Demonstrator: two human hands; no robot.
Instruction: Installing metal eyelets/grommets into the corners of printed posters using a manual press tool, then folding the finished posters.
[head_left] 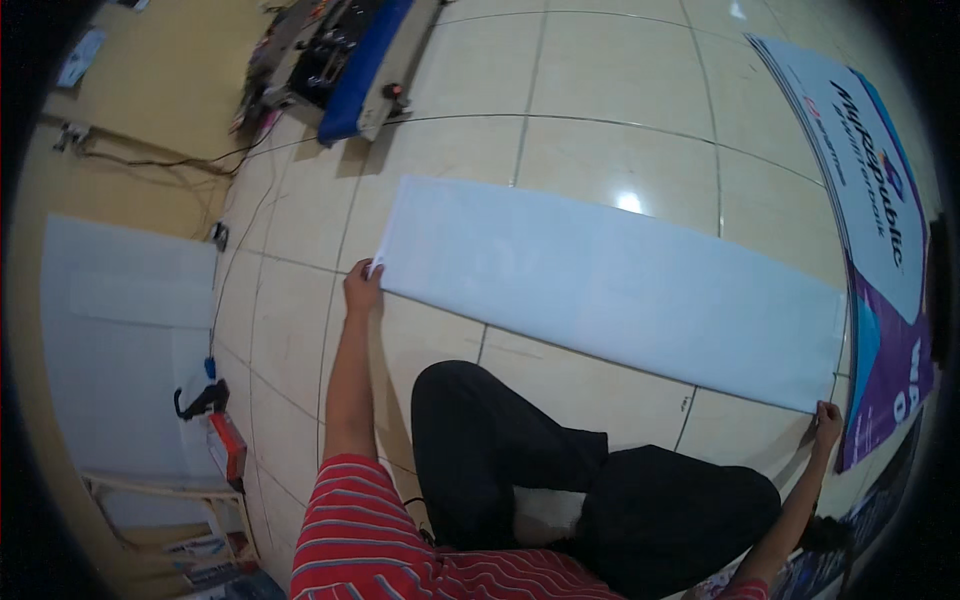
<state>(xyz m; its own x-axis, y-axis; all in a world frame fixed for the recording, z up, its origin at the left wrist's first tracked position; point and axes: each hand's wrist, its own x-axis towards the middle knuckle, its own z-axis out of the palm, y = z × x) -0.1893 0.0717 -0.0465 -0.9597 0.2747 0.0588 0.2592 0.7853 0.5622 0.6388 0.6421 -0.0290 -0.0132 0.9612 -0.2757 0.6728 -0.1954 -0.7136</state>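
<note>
A long white banner sheet (600, 285) lies spread across the tiled floor in front of my crossed legs, with faint marks showing near its left part. My left hand (363, 285) is closed on its near left corner, fingers pinched at the edge. Far to the right, my right hand (827, 425) pinches the near right corner. Both arms are stretched wide apart, and the sheet's near edge runs fairly straight between them.
Printed banners (870, 190) in white, purple and blue lie stacked at the right, close to the sheet's end. A machine with a blue side (365, 75) stands at the upper left. Cables, a black tool (203, 400) and a red box (228, 447) lie along the left wall.
</note>
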